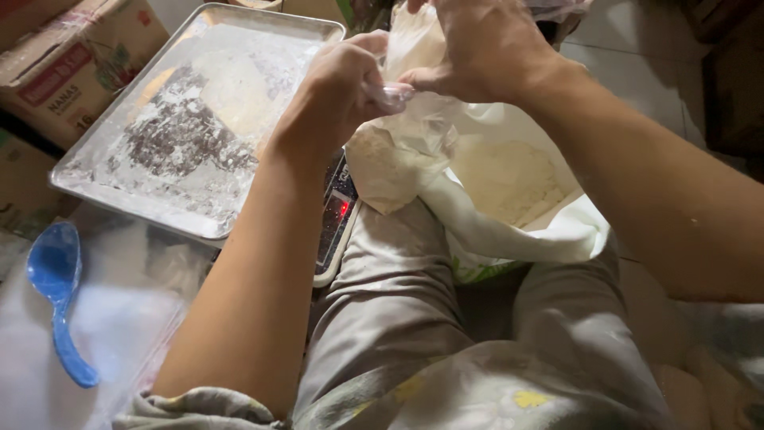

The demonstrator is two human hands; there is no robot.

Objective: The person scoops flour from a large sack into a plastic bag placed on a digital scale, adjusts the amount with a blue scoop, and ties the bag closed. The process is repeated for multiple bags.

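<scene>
My left hand and my right hand meet at the twisted neck of a small clear plastic bag filled with white powder. Both hands pinch the top of the bag, which hangs over a small digital scale with a red lit display. Behind the bag lies a large open white sack with more white powder inside it. My bent knees in grey trousers fill the bottom of the view.
A flour-dusted metal tray sits at the left. A blue plastic spoon lies on clear plastic sheeting at the lower left. Cardboard boxes stand at the upper left. Tiled floor shows at the upper right.
</scene>
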